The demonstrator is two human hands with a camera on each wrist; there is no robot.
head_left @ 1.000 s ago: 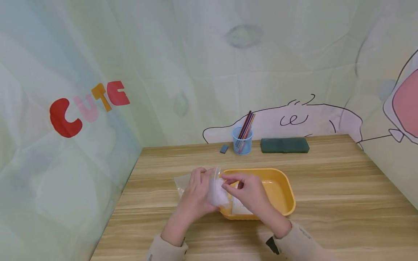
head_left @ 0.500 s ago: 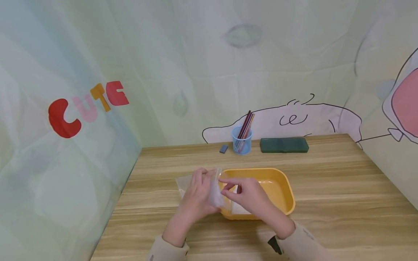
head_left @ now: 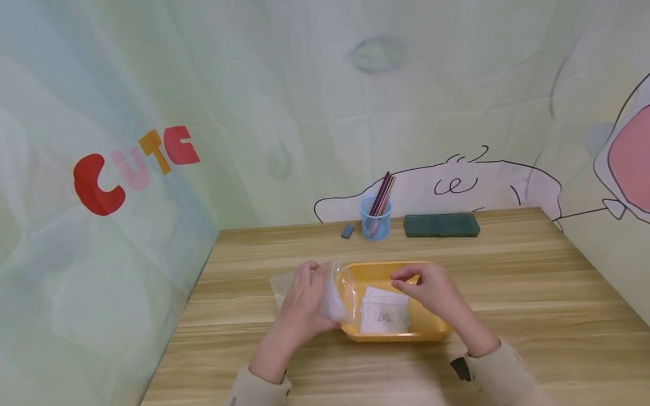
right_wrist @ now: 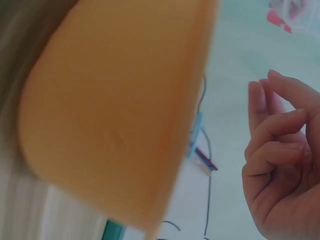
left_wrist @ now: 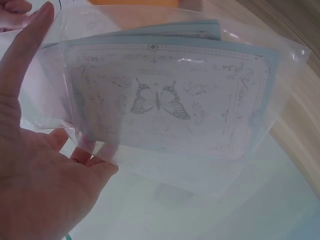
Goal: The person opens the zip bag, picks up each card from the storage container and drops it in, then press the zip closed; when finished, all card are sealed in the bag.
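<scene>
My left hand (head_left: 304,304) grips a clear plastic bag (head_left: 332,296) beside the yellow tray (head_left: 352,334). Clear plastic shows on both sides of this hand in the head view. Through the bag, the left wrist view shows pale cards (left_wrist: 160,110) with a butterfly print and light-blue borders. My right hand (head_left: 431,287) hovers over the tray's right half. Its fingers are loosely bent, thumb and index tips close together, with nothing seen between them. White printed cards (head_left: 384,316) lie in the tray's left half.
Toward the back of the wooden table (head_left: 533,282) stand a light-blue cup (head_left: 376,225) of pencils, a small blue-grey eraser-like block (head_left: 347,232) and a dark green flat case (head_left: 442,225). A printed curtain (head_left: 279,113) hangs behind and at the sides.
My right hand has drawn away from the bag to the right, over the tray, uncovering the cards in it. My left hand stays in place with the bag.
</scene>
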